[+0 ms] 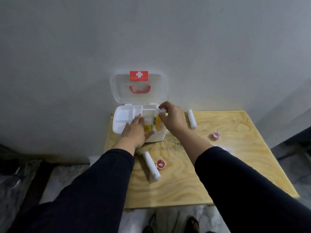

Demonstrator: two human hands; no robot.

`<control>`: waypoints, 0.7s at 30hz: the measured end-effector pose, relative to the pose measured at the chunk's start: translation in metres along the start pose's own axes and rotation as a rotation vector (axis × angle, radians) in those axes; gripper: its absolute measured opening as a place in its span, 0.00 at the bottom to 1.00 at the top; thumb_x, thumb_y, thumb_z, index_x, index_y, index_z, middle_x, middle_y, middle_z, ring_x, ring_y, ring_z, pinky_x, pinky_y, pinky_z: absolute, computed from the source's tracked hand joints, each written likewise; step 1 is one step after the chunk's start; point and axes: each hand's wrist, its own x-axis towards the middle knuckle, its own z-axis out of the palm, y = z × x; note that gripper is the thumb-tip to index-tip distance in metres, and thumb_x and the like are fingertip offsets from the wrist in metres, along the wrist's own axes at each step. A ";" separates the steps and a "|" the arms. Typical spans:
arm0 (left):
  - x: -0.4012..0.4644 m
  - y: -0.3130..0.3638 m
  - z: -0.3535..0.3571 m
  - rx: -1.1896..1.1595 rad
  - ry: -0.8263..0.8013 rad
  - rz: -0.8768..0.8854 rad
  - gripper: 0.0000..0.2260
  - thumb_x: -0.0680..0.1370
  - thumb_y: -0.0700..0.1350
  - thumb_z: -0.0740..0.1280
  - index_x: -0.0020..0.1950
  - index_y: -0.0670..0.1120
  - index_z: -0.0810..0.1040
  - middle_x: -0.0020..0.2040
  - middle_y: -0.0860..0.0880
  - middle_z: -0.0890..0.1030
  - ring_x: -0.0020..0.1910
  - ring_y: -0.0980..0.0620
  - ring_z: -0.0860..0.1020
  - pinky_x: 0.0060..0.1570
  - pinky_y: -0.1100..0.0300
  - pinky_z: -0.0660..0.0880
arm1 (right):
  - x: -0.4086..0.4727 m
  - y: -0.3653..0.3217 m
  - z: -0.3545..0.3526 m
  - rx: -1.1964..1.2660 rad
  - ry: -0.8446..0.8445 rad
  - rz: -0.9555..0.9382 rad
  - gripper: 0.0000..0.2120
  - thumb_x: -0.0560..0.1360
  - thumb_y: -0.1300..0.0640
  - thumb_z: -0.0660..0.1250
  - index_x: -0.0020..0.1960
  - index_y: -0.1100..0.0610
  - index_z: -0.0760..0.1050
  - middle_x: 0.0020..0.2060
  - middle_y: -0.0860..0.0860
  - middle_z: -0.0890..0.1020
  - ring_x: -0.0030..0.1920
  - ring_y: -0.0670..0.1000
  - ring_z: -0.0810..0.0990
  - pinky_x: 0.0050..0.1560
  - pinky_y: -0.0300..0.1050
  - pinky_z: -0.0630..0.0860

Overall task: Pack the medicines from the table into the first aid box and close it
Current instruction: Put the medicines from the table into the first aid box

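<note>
Here, the left hand (134,130) lies flat and open on the box (139,122) rim, holding nothing. The right hand (171,117) pinches the cap of a bottle (157,121) standing roughly upright inside the box. The lid (138,88) leans against the wall (151,39). Two rolls (151,165) (192,118) lie on the wooden table (218,165).

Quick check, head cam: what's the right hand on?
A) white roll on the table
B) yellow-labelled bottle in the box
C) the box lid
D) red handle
B: the right hand pinches the cap of the yellow-labelled bottle, which stands in the open first aid box; the left hand rests flat on the box.
</note>
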 end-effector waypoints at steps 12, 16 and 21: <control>0.005 -0.001 -0.008 0.078 0.029 0.034 0.36 0.79 0.62 0.57 0.79 0.44 0.50 0.81 0.49 0.49 0.79 0.50 0.48 0.77 0.47 0.45 | 0.005 0.011 0.007 -0.097 -0.121 -0.021 0.12 0.72 0.65 0.67 0.55 0.57 0.78 0.56 0.55 0.80 0.56 0.54 0.78 0.52 0.43 0.74; 0.011 0.025 -0.027 0.017 0.137 0.118 0.29 0.81 0.55 0.58 0.78 0.44 0.57 0.79 0.48 0.57 0.78 0.47 0.55 0.77 0.47 0.52 | 0.002 0.019 -0.028 -0.143 -0.171 0.020 0.14 0.72 0.64 0.68 0.56 0.55 0.77 0.58 0.54 0.80 0.57 0.55 0.78 0.55 0.47 0.77; 0.016 0.080 -0.031 0.060 0.149 0.286 0.23 0.81 0.51 0.58 0.75 0.45 0.63 0.77 0.48 0.62 0.76 0.48 0.59 0.76 0.50 0.54 | -0.020 0.052 -0.082 -0.198 -0.113 0.139 0.13 0.73 0.64 0.68 0.56 0.55 0.78 0.58 0.55 0.80 0.59 0.55 0.77 0.54 0.45 0.74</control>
